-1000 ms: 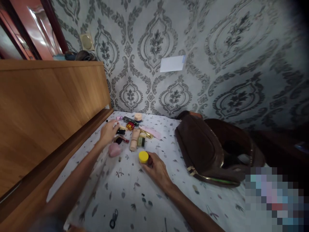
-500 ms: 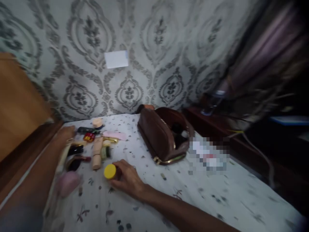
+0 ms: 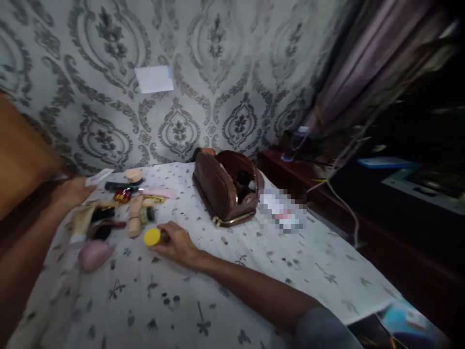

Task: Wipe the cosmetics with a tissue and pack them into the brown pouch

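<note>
My right hand [image 3: 177,244] is closed around a small jar with a yellow lid [image 3: 152,237], just above or on the patterned cloth. At the far left, my left hand [image 3: 76,190] is beside a pale flat item [image 3: 99,177]; its fingers are blurred, and whether it grips the item is unclear. Between the hands lie a beige tube [image 3: 135,213], a small green jar [image 3: 147,212], a red item [image 3: 122,195], a dark tube [image 3: 121,186] and a pink sponge [image 3: 95,255]. An unzipped brown bag [image 3: 214,186] stands right of them.
A round beige-lidded jar [image 3: 133,176] sits near the wall. Right of the bag lies a pixelated packet [image 3: 282,211]. A clear bottle [image 3: 295,144] stands on a dark red ledge [image 3: 279,167] beside cables. A brown wooden panel [image 3: 25,155] rises at the left.
The view has shifted, so most things appear further left and higher. A pale flat item now shows by my left hand. My right hand still holds the yellow-lidded jar.
</note>
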Demonstrator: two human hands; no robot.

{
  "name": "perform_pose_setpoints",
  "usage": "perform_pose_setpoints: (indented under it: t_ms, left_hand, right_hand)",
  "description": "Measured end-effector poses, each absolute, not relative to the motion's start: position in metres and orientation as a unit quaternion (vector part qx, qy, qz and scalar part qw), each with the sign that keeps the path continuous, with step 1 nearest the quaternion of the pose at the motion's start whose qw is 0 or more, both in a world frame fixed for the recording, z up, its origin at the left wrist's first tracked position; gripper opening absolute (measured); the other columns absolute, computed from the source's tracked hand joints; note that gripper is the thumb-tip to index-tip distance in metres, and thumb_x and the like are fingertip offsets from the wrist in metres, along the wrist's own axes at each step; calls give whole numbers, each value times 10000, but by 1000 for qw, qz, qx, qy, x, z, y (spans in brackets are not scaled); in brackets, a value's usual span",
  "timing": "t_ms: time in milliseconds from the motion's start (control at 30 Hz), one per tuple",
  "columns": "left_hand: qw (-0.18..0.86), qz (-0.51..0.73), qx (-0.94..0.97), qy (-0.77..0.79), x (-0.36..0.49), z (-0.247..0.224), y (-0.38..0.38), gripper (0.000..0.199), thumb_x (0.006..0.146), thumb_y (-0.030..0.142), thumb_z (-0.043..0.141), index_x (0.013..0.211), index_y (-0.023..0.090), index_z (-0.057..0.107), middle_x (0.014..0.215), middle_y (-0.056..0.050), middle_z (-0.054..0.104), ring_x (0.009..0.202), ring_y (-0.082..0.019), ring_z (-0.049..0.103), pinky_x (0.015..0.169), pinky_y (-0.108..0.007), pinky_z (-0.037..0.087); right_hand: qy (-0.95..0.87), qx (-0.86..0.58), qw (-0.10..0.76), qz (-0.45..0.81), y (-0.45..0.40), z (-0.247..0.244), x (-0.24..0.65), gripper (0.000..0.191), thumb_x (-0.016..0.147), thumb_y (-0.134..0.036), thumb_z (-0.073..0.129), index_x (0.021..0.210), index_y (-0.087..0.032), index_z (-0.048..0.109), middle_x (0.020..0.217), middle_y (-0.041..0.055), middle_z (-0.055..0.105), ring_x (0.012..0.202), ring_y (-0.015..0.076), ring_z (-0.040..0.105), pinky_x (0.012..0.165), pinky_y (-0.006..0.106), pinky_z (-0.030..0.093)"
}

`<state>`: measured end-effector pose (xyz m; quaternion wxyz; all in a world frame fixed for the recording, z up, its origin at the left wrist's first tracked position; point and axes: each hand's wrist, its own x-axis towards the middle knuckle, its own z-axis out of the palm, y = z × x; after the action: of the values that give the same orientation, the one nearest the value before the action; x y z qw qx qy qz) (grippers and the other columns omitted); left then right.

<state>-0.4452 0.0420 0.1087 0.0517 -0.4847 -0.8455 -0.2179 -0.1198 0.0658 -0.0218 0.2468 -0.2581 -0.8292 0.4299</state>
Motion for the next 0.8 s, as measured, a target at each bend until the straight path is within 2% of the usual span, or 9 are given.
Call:
perform_pose_setpoints:
  t_ms: [67,133,200,300,367,467,633,700,800]
  left_hand:
    - [39,-220,-491,-842,-410,110,22,277,789,441,538,736,174,588,630,-3,555,801,-276,633,824,-449,530]
    - [16,-259,-542,-799,-370,103,2,314,832,389,488,964,140,627,908,-60,683,909,-256,645,852,-368,529]
    - [13,-265,-553,-790,-327,91,-15,388,866,411,476,1123,153,611,1062,-69,698,958,-232,652,853,-322,534]
    - [38,-315,-613,-724,-263,69,-34,446,921,400,470,1273,140,561,1277,-131,634,1153,-273,601,965,-377,503]
    - [57,-315,-631,-706,-225,56,-41,412,944,354,471,1286,143,560,1247,-141,633,1166,-281,591,996,-403,485]
    - [71,-291,-635,-712,-184,40,-44,378,969,322,461,1294,159,564,1140,-129,641,1095,-279,611,937,-405,512]
    - [2,-318,-668,-673,-160,29,-43,318,990,353,444,1201,179,605,1013,-88,657,962,-232,640,873,-359,526]
    - [-15,-357,-658,-663,-160,31,-41,297,989,356,441,1182,188,592,1054,-86,668,999,-227,637,913,-360,510]
    - [1,-421,-604,-677,-161,38,-33,289,1001,338,379,1189,184,535,1114,-99,656,1051,-228,617,946,-374,491]
  right_hand:
    - [-803,-256,285,456,66,-22,-119,443,780,-377,749,1159,-179,631,1002,47,626,808,159,586,782,312,492]
    - [-775,-239,340,477,65,-19,-117,342,874,-375,629,1141,-161,642,1001,70,629,840,168,592,781,314,492]
    - [-746,-208,383,504,62,-11,-112,336,925,-405,536,1144,-175,647,1040,86,642,932,188,603,821,327,494]
    - [-675,-162,386,608,52,2,-100,429,929,-527,499,1200,-217,619,1146,88,650,1035,208,610,846,345,514]
    - [-605,-144,359,696,44,7,-90,505,898,-619,501,1199,-227,601,1153,84,656,1012,215,627,789,343,540]
    - [-511,-165,342,771,38,5,-70,553,831,-691,555,1114,-218,594,1060,68,682,902,207,654,691,323,547]
    - [-494,-230,313,778,44,-14,-34,541,756,-720,630,917,-206,581,752,11,666,648,162,628,558,272,475]
    - [-515,-238,296,768,46,-19,-25,544,746,-730,633,839,-198,567,654,-13,619,562,139,579,521,259,443]
    - [-570,-225,269,743,45,-21,-21,551,741,-736,636,765,-191,560,611,-31,574,521,115,519,491,244,415]
